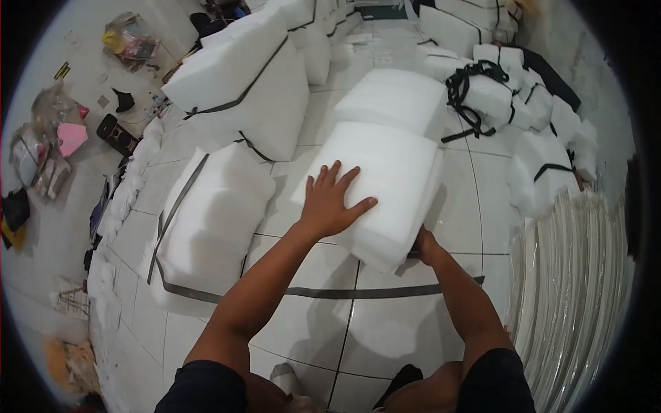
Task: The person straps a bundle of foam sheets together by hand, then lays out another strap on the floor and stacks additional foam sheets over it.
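A: Doing what w/ L hand (332,210)?
B: Resting it palm-down, spread wide, on top of white foam block (399,162).
A: And w/ R hand (427,249)?
B: Sitting at block's lower nr-R edge, digits going out of view there; can't tell if gripping or just touching.
A: So looking where for block?
B: Directly under L hand, up & L of R hand.
A: Seeing what else?
B: Seeing 2nd white block (392,93) just past 1st, beyond L hand; dk strap (365,294) lying across tile floor (496,199), nearer than both hands; strapped white stack (220,213) L of L hand; black strap tangle (487,69) well beyond R hand; clear-wrapped sheets (564,275) R of R hand.
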`<move>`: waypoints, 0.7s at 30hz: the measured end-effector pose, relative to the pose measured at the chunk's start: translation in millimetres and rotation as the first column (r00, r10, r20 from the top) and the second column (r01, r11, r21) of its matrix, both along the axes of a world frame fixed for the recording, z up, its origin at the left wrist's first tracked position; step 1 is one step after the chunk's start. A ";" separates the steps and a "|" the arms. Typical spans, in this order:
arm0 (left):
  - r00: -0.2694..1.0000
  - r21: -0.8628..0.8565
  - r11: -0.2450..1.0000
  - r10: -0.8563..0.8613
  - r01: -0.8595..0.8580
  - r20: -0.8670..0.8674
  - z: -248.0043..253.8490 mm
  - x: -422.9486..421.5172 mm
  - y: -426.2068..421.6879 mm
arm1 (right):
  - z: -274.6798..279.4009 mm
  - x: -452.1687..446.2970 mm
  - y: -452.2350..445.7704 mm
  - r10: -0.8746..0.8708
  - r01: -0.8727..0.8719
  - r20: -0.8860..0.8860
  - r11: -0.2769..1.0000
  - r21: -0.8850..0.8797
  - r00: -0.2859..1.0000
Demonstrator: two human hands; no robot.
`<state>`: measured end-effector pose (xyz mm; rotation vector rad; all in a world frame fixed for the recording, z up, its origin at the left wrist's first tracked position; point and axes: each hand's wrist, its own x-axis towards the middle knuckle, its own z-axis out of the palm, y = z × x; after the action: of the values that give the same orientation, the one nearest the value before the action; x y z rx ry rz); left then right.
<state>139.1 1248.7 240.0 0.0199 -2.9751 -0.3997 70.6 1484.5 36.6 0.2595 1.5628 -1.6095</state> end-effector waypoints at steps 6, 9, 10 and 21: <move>0.999 0.051 0.998 -0.042 0.041 0.016 -5.5 4.9 -7.6 | -14.7 9.4 -11.8 -0.186 0.206 0.091 0.919 -0.335 0.978; 0.998 0.056 0.997 -0.050 0.049 0.023 -3.3 7.2 -15.3 | 3.9 25.0 -21.1 -0.306 0.336 0.139 0.857 -0.390 0.942; 0.998 0.070 0.996 -0.057 0.055 0.034 -3.2 9.4 -19.6 | 4.3 26.9 -26.3 -0.300 0.332 0.142 0.863 -0.382 0.943; 0.989 0.313 0.941 -0.103 0.133 -0.109 -9.5 16.1 -87.4 | 25.2 25.7 -52.9 -0.217 0.237 0.106 0.935 -0.262 0.970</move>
<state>155.2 1161.3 230.5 -0.1398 -2.7961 -0.8698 96.3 1431.6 61.8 0.3564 1.2699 -1.9498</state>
